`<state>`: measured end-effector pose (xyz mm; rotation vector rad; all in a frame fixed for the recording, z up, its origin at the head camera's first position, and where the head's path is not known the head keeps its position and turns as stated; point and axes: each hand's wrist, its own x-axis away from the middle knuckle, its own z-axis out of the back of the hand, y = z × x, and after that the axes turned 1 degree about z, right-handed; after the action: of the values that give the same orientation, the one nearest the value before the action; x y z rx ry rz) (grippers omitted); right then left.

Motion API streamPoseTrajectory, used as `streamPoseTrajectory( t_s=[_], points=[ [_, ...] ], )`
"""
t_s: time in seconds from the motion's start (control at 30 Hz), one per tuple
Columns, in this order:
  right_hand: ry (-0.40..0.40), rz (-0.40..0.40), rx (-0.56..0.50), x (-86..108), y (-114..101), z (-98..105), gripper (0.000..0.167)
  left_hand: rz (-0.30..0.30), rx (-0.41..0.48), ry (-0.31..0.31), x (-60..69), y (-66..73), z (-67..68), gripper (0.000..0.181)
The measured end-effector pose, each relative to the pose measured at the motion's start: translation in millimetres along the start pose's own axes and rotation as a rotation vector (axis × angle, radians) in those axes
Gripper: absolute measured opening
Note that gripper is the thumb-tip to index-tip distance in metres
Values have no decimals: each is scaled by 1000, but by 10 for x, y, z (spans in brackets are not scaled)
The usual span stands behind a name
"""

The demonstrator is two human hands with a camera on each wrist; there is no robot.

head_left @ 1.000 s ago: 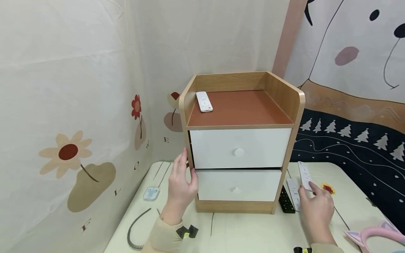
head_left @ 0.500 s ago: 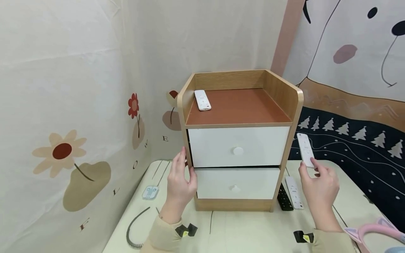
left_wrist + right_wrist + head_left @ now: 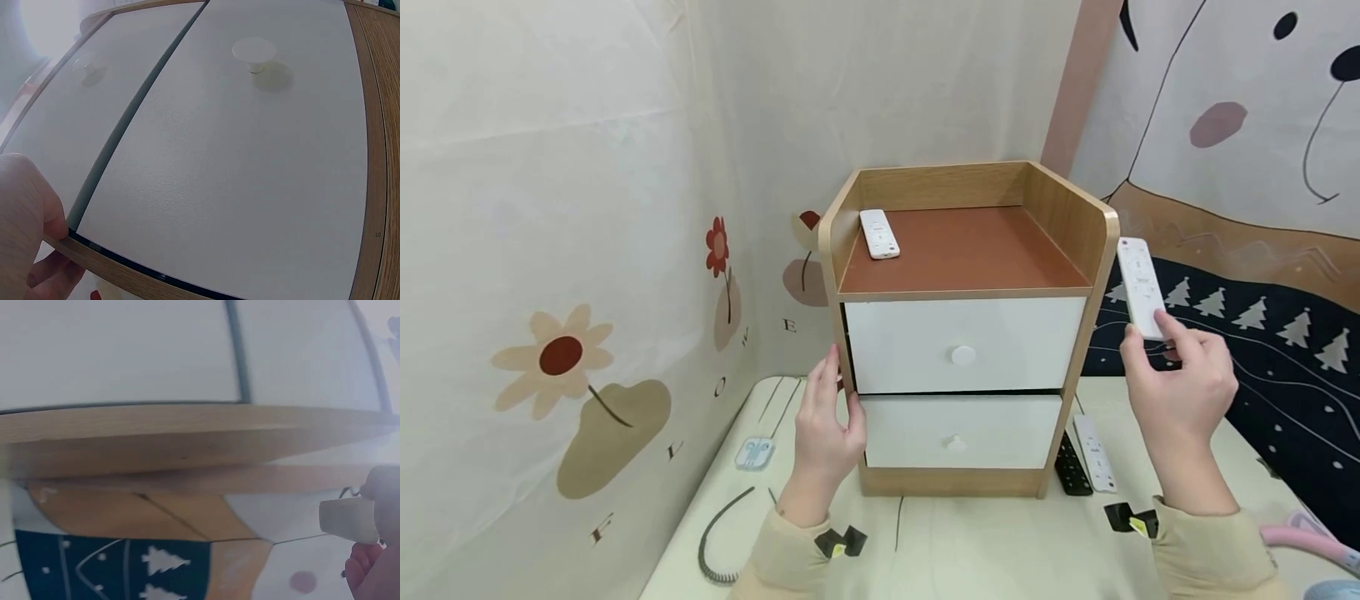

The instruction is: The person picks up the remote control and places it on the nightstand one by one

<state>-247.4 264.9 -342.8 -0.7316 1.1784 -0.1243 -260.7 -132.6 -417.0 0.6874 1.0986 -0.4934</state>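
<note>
In the head view a wooden cabinet (image 3: pixel 951 481) with two white drawers stands on the table. A white remote (image 3: pixel 879 234) lies on its brown top shelf at the left. The left hand (image 3: pixel 827 433) rests on the cabinet's left side edge, thumb at the front and fingers along the side; the left wrist view shows this hand (image 3: pixel 28 219) at the edge too. Right of the cabinet, the right hand (image 3: pixel 1183 392) pinches a second white remote (image 3: pixel 1141 287) by its lower end, raised in the air. The right wrist view shows the remote (image 3: pixel 347 520) end-on.
Beside the cabinet's right foot lie a white remote (image 3: pixel 1094 454) and a black remote (image 3: pixel 1072 467). Left on the table are an earphone case (image 3: pixel 755 453) and a coiled dark cord (image 3: pixel 708 546). A pink headband (image 3: pixel 1307 542) lies at the right. Patterned cloth hangs behind.
The right hand has lifted its white remote from the table, up beside the cabinet's upper right side. The left hand stays on the cabinet's side edge.
</note>
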Motion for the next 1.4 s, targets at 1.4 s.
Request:
streamPoseTrajectory(
  t_s=[1.4],
  points=[
    [-139,460,-223,-149,-1403,-497,40,-30,2,25,12,-105,-76,82]
  ],
)
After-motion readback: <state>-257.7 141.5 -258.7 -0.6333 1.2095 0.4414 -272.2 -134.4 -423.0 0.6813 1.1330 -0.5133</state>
